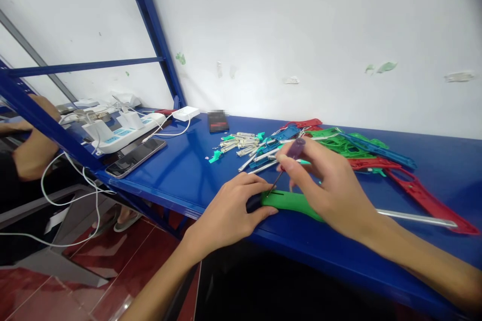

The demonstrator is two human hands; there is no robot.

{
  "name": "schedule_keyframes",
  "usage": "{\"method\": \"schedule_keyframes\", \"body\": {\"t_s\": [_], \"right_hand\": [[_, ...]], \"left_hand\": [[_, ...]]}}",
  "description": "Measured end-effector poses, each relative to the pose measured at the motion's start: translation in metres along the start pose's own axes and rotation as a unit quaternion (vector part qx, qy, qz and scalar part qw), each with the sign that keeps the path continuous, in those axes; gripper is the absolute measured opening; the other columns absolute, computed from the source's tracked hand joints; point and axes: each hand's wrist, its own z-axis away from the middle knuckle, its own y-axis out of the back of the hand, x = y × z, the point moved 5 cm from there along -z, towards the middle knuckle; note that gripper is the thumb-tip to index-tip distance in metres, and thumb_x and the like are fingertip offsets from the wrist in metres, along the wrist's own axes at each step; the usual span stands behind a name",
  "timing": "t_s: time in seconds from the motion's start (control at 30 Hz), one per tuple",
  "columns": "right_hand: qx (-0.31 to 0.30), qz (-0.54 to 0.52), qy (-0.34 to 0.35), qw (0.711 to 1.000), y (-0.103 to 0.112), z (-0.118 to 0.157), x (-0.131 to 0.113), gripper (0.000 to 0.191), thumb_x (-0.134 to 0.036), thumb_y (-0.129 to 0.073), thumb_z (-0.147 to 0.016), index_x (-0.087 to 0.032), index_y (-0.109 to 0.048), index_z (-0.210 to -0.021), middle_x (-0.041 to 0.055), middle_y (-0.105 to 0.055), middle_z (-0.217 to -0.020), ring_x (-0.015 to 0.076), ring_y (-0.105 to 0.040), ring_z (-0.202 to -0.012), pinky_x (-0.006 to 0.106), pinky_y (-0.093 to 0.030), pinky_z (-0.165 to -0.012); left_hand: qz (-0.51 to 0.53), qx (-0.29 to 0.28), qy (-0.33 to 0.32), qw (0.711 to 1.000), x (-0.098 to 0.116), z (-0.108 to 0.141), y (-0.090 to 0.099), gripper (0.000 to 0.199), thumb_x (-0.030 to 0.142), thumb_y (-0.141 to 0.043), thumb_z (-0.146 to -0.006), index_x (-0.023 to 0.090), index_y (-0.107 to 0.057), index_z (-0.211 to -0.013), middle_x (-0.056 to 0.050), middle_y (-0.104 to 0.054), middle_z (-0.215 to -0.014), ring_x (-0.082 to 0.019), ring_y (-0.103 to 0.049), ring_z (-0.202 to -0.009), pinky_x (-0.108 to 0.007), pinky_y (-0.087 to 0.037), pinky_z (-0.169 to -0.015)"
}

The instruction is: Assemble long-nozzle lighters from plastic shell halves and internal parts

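1. As I look down over the blue table (181,170), I see the green handle (291,202) close to its front edge, between the person's two hands.
2. The left hand (234,205) grips the handle's dark left end, fingers behind and thumb in front.
3. The right hand (326,180) pinches a slim tool (276,183) between thumb and fingers, its shaft slanting down to the handle beside the slot. Something purple (297,147) shows at those fingers; whether it belongs to the tool, I can't tell.
4. A silver rod (417,217) sticks out beyond the right wrist; the arm hides whether it joins the handle.
5. Behind the hands lie a heap of green, red and blue parts (350,144) and a cluster of small tubes (243,144) with teal ends.
6. Over to the left are a phone (136,157), a power strip (145,126) and another person's arm (37,148).
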Motion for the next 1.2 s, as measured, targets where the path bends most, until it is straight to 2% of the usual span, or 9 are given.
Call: {"method": "schedule_keyframes", "body": {"t_s": [0.1,0.2,0.33,0.43,0.5,0.7,0.9,1.03,1.2], "right_hand": [[-0.003,0.011,0.034,0.999,-0.001,-0.002,-0.006,0.013,-0.035,-0.063,-0.103,-0.024,-0.069,-0.108,0.0015,-0.071,-0.097,0.0153,-0.067,-0.084,0.029,-0.054,-0.072],[-0.012,0.001,0.061,0.998,-0.003,-0.001,-0.008,0.033,-0.027,-0.065,-0.102,-0.029,-0.061,-0.135,-0.0004,-0.073,-0.102,0.0162,-0.071,-0.089,0.030,-0.057,-0.075],[-0.020,0.007,0.093,0.995,-0.002,0.000,-0.011,0.040,-0.019,-0.065,-0.101,-0.034,-0.061,-0.138,-0.0043,-0.075,-0.104,0.0140,-0.073,-0.092,0.029,-0.059,-0.084],[-0.028,0.009,0.103,0.994,0.000,-0.001,-0.014,0.041,-0.018,-0.058,-0.105,-0.034,-0.061,-0.143,-0.0040,-0.076,-0.124,0.0118,-0.074,-0.104,0.026,-0.058,-0.092],[-0.028,-0.007,0.112,0.993,0.001,-0.002,-0.016,0.040,-0.017,-0.054,-0.107,-0.036,-0.064,-0.141,-0.0066,-0.075,-0.130,0.0096,-0.072,-0.109,0.024,-0.057,-0.093],[0.016,-0.076,0.097,0.992,0.005,-0.003,-0.015,0.027,-0.021,-0.072,-0.098,-0.039,-0.074,-0.119,-0.0085,-0.075,-0.108,0.0117,-0.069,-0.096,0.030,-0.058,-0.086],[0.007,-0.070,0.098,0.993,0.002,-0.004,-0.020,0.034,-0.016,-0.061,-0.104,-0.038,-0.074,-0.127,-0.0057,-0.077,-0.117,0.0128,-0.072,-0.100,0.030,-0.060,-0.087],[0.024,-0.118,0.083,0.989,0.003,-0.004,-0.020,0.031,-0.016,-0.073,-0.096,-0.039,-0.076,-0.117,-0.0044,-0.076,-0.111,0.0181,-0.072,-0.098,0.037,-0.063,-0.085],[0.042,-0.023,0.108,0.993,0.009,-0.004,-0.021,0.027,-0.023,-0.066,-0.102,-0.039,-0.078,-0.120,-0.0013,-0.078,-0.114,0.0199,-0.073,-0.104,0.038,-0.063,-0.088]], "left_hand": [[0.003,0.002,-0.004,1.000,0.000,0.000,0.000,0.032,0.035,-0.081,-0.092,0.020,-0.076,-0.120,-0.006,-0.076,-0.124,-0.024,-0.068,-0.119,-0.039,-0.053,-0.108],[0.003,0.003,-0.009,1.000,0.000,-0.001,0.000,0.030,0.034,-0.081,-0.092,0.019,-0.076,-0.118,-0.006,-0.077,-0.122,-0.025,-0.068,-0.118,-0.040,-0.053,-0.107],[0.004,0.001,-0.009,1.000,0.001,-0.001,0.000,0.030,0.033,-0.081,-0.092,0.020,-0.076,-0.119,-0.005,-0.076,-0.125,-0.024,-0.067,-0.119,-0.040,-0.053,-0.109],[0.006,0.000,-0.004,1.000,0.002,-0.002,0.001,0.031,0.033,-0.080,-0.093,0.020,-0.076,-0.121,-0.005,-0.076,-0.124,-0.024,-0.067,-0.119,-0.040,-0.053,-0.109],[0.007,-0.001,-0.003,1.000,0.003,-0.002,0.001,0.031,0.033,-0.079,-0.093,0.021,-0.076,-0.122,-0.005,-0.076,-0.123,-0.024,-0.067,-0.119,-0.039,-0.053,-0.108],[0.005,-0.002,-0.007,1.000,0.001,-0.001,0.001,0.031,0.033,-0.079,-0.093,0.021,-0.076,-0.122,-0.006,-0.075,-0.126,-0.025,-0.066,-0.122,-0.040,-0.051,-0.112],[0.005,-0.002,-0.003,1.000,0.001,-0.002,0.001,0.032,0.034,-0.079,-0.093,0.022,-0.076,-0.123,-0.006,-0.076,-0.124,-0.026,-0.067,-0.121,-0.041,-0.053,-0.109],[0.003,-0.005,-0.004,1.000,0.001,-0.002,0.001,0.033,0.033,-0.079,-0.093,0.024,-0.076,-0.125,-0.006,-0.074,-0.129,-0.027,-0.065,-0.125,-0.043,-0.050,-0.113],[0.004,-0.001,-0.003,1.000,0.002,-0.001,0.001,0.032,0.034,-0.079,-0.094,0.022,-0.076,-0.124,-0.006,-0.076,-0.123,-0.026,-0.067,-0.120,-0.041,-0.054,-0.108]]}}
